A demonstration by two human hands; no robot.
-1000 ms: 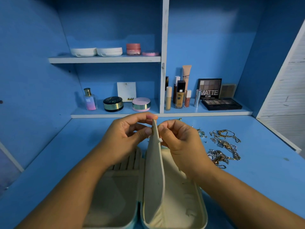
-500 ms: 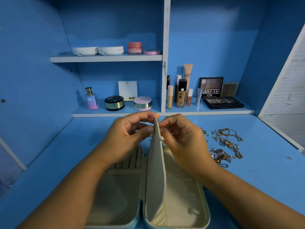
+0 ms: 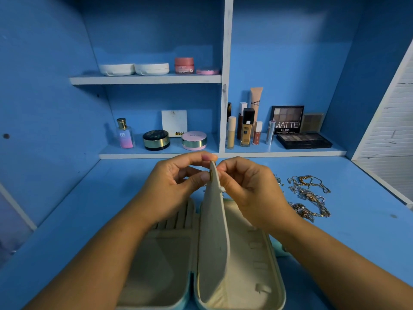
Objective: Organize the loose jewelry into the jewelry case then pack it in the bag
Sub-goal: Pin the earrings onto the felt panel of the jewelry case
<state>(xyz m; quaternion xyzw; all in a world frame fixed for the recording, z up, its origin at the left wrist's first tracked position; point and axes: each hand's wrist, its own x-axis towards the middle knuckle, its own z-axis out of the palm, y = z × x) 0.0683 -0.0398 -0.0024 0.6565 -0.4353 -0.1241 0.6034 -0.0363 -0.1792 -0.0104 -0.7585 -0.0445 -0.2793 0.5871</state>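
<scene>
A cream-lined jewelry case (image 3: 252,271) lies open on the blue desk in front of me. Its middle flap (image 3: 213,231) stands upright between the two halves. My left hand (image 3: 172,186) pinches the flap's top edge, with the thumb against a small gold piece (image 3: 210,174) on the flap's left face. My right hand (image 3: 248,186) pinches the same spot from the right side. A pile of loose gold and silver chains (image 3: 309,198) lies on the desk to the right of my right hand. No bag is in view.
Shelves (image 3: 145,79) at the back hold compacts, jars, a perfume bottle (image 3: 125,134), foundation tubes and eyeshadow palettes (image 3: 304,140). A white slatted panel (image 3: 388,139) stands at the right. A ring-roll section (image 3: 176,218) shows in the case's left half.
Both hands stay at the flap's top edge. The left thumb has moved onto the small gold piece on the flap. The view has shifted slightly.
</scene>
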